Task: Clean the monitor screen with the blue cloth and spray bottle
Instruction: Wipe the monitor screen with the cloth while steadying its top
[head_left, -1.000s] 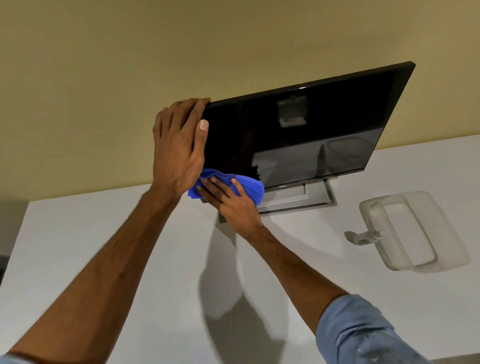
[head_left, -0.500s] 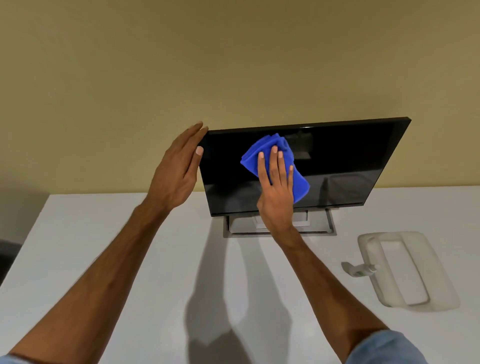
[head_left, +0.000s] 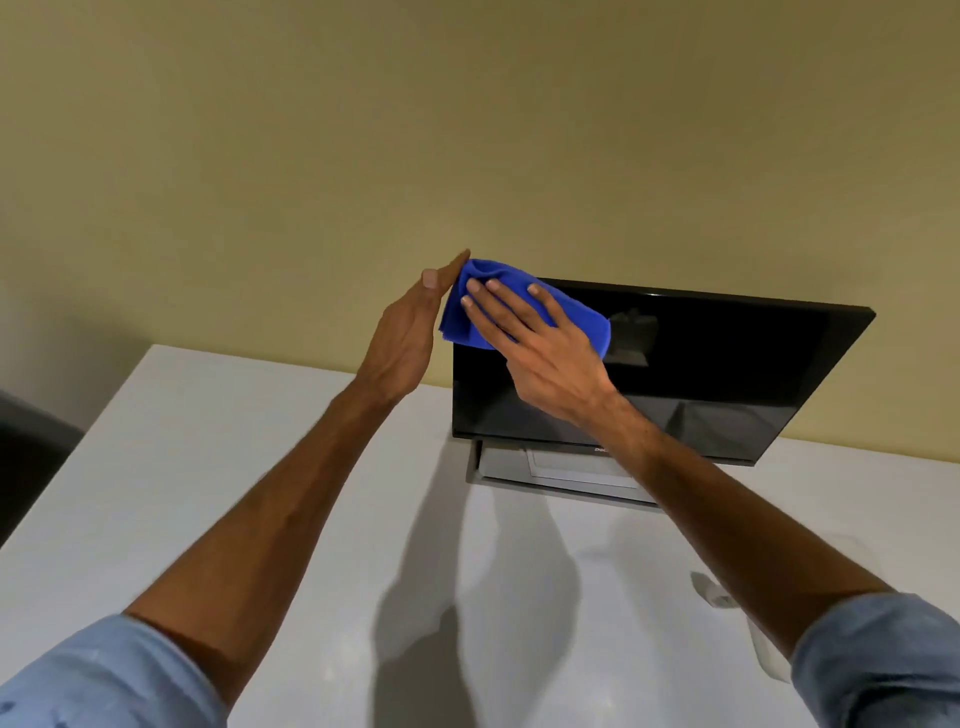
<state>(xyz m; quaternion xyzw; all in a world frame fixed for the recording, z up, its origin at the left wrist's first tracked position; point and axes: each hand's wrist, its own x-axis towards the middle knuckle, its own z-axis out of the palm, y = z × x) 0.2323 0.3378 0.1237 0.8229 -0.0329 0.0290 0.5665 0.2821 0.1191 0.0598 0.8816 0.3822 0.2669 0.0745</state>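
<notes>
Two bare hands work at the far side of a white table (head_left: 218, 467), head view only. Right hand (head_left: 540, 343) lies flat, fingers spread, pressing the blue cloth (head_left: 582, 325) against the top left corner of the monitor (head_left: 727, 374); not a closed grasp, the cloth is pinned under palm and fingers. Left hand (head_left: 410, 338) stands open and edge-on just beside the monitor's left edge, fingertips touching the cloth; it holds nothing, and whether it touches the frame I cannot tell. Screen is dark, tilted back on its grey stand (head_left: 545, 473).

Spray bottle: only a pale blurred shape (head_left: 722, 597) at the near right, by the right sleeve; probably it, not certain.

Judgement: wiping is under way.
- Cloth overhangs the corner, could slip off the edge.
- Hard pressure up high could tip the monitor back if the left hand gives no support.
</notes>
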